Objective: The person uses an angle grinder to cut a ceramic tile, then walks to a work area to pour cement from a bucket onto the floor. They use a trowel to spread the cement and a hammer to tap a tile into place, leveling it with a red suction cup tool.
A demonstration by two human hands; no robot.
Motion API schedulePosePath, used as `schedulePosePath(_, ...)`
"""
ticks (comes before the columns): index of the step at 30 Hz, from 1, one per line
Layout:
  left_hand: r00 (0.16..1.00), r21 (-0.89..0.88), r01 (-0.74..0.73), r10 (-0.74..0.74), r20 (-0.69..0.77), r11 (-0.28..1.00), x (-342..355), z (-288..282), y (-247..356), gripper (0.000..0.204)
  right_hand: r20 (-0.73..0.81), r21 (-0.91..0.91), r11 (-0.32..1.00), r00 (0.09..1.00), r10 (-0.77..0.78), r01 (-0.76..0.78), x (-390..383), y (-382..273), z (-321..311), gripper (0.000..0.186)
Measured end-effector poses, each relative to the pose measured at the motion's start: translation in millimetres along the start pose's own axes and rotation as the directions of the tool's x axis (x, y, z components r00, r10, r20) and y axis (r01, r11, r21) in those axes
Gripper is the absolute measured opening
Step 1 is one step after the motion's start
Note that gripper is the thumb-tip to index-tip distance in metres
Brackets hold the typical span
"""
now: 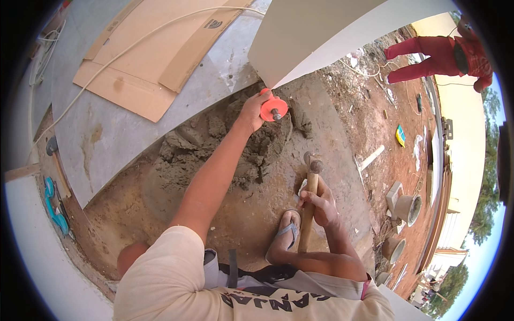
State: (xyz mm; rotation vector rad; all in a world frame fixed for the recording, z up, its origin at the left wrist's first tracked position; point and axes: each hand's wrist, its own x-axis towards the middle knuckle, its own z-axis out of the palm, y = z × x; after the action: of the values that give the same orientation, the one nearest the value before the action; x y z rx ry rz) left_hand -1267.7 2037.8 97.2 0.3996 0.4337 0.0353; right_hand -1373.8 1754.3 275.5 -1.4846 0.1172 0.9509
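A chisel with a round orange-red hand guard (pixel 272 107) is wrapped in the fingers of my left hand (pixel 250 113), at the bottom corner of a pale wall (pixel 316 32). Its metal end faces back toward me; the tip is hidden at the corner. My right hand (pixel 324 206) grips a hammer by its wooden handle (pixel 309 211), with the metal head (pixel 314 162) upward. The hammer head is apart from the chisel. Below my left hand and forearm lies a heap of wet grey mortar (pixel 214 134) on the muddy ground.
Cardboard (pixel 123 85) covers part of a grey slab (pixel 88 139), with a pale cable (pixel 136 45) across it. At left lie a dark-headed mallet (pixel 52 145) and a turquoise tool (pixel 55 208). Cylindrical concrete pieces (pixel 408 208) stand right. A person in red (pixel 439 56) is farther off.
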Motion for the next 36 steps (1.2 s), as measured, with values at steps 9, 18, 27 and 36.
schedulePosePath(9, 1.0, -0.064, -0.029, 0.03, 0.006, 0.998, -3.3, 3.7, 0.4, 0.037, -0.037, -0.267, 0.962, 0.998, 0.043, -0.051, 6.9, 27.5, 7.1, 0.044)
schedulePosePath(18, 0.999, -0.128, -0.035, 0.038, 0.025, 0.991, 2.5, -1.8, -5.8, 0.038, 0.039, -0.743, 0.624, 0.946, -0.321, 0.242, 31.5, -11.1, 4.3, 0.046)
schedulePosePath(27, 0.996, -0.266, -0.008, 0.032, 0.088, 0.964, 19.0, -16.4, -4.1, 0.031, 0.283, -0.834, 0.327, 0.853, -0.439, 0.445, 87.8, -33.4, 30.7, 0.045)
schedulePosePath(36, 0.999, -0.242, 0.045, -0.045, 0.007, 0.969, 0.3, 2.8, 15.8, 0.024, 0.244, -0.773, 0.427, 0.842, -0.481, 0.469, 77.9, -52.7, 61.8, 0.042)
